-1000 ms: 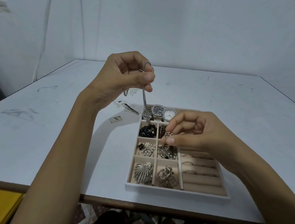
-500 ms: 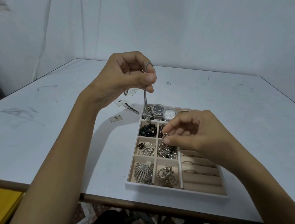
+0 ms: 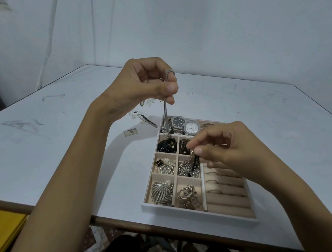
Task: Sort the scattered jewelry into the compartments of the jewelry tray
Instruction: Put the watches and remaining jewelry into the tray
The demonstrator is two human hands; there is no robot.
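Step in hand: lowering held pieces into the jewelry tray [image 3: 199,213], judging by where both hands hover.
Left hand [image 3: 144,85]: raised above the tray's far left corner, thumb and fingers pinching the top of a silver chain [image 3: 165,115] that hangs straight down, its lower end by the watch compartment.
Right hand [image 3: 225,147]: low over the tray, fingertips pinching a linked piece [image 3: 194,160] with a dark part, which trails into the middle cell.
Doing it well: let each piece down slowly so it coils inside one cell and does not drape over a divider or snag the chain heap [image 3: 185,169] below.
Far row: two watches [image 3: 191,127] side by side.
Left column: black beads [image 3: 167,146], pearl and black pieces [image 3: 165,164], a silver brooch [image 3: 161,192].
Next column: brown beads [image 3: 183,147], the chain heap, chunky links [image 3: 188,195].
Right section: padded ring rolls [image 3: 228,201] holding a few rings [image 3: 211,182].
Left to sort: loose pieces [image 3: 146,121] lie on the surface [image 3: 58,156] just beyond the tray's left corner.
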